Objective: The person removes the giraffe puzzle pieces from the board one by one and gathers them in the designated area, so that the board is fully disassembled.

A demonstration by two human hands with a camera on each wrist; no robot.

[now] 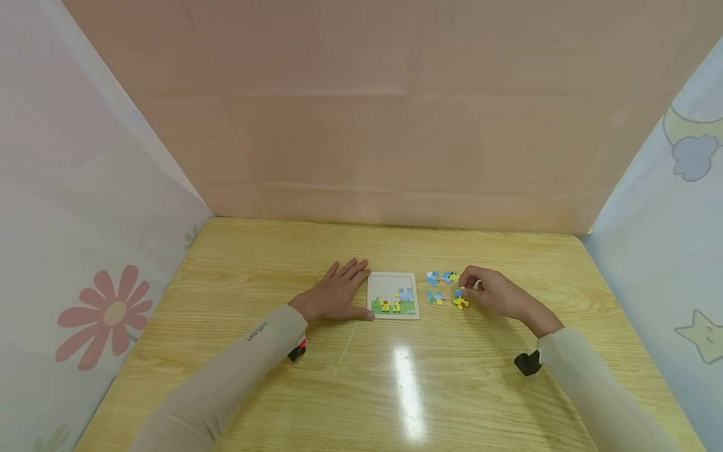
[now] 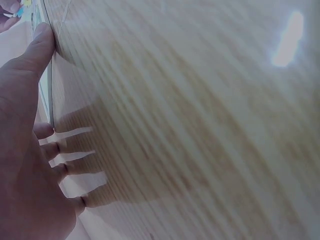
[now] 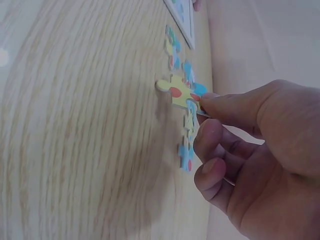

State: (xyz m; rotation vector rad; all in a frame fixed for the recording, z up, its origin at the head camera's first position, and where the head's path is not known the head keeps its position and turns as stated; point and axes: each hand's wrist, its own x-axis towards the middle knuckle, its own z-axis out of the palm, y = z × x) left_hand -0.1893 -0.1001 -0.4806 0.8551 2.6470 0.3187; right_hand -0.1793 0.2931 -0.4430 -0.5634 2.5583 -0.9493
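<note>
My right hand (image 1: 494, 292) pinches a yellow jigsaw piece with red spots and a blue part (image 3: 176, 93) between thumb and fingers. In the right wrist view this piece is lifted slightly above the wood. Several loose jigsaw pieces (image 1: 436, 297) in blue, yellow and green lie beside it, right of a white puzzle tray (image 1: 390, 284). Fitted pieces (image 1: 390, 306) showing yellow legs on green line the tray's lower part, with a blue piece (image 1: 405, 294) at its right. Fingers spread, my left hand (image 1: 336, 295) lies at the tray's left edge, its thumb touching the lower left corner.
The wooden table (image 1: 271, 251) meets a tan wall (image 1: 395, 150) at the back. Patterned panels stand on the left (image 1: 34, 220) and right (image 1: 666, 263). Black wrist devices (image 1: 528, 363) sit under both sleeves.
</note>
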